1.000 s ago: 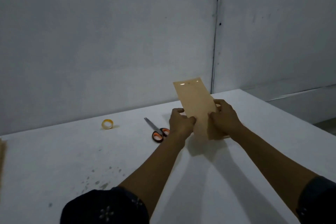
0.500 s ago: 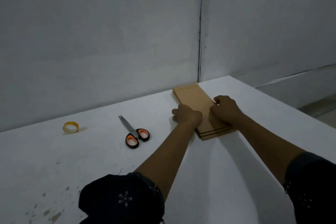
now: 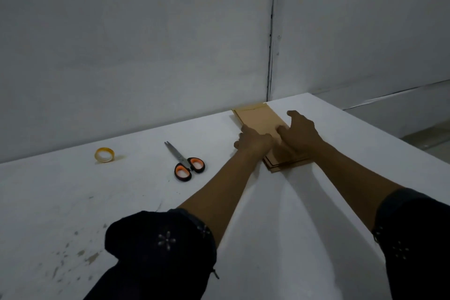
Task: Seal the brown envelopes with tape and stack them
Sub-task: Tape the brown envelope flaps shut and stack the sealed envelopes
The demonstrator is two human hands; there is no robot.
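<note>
We found both hands, left (image 3: 254,140) and right (image 3: 300,133), pressing flat on the envelope stack (image 3: 261,120); scissors (image 3: 186,164) and tape (image 3: 104,155) lay left of it, apparently idle.

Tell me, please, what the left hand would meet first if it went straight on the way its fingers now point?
Probably only the stack of brown envelopes it already rests on. The left hand points along the stack, and past its far end stands the grey wall, though depth is unclear.

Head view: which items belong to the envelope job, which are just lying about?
In the job:
- stack of flat brown paper envelopes
- left hand, right hand, both on the stack
- yellowish roll of clear tape

Possibly idle:
- orange-handled steel scissors
- white table
</note>
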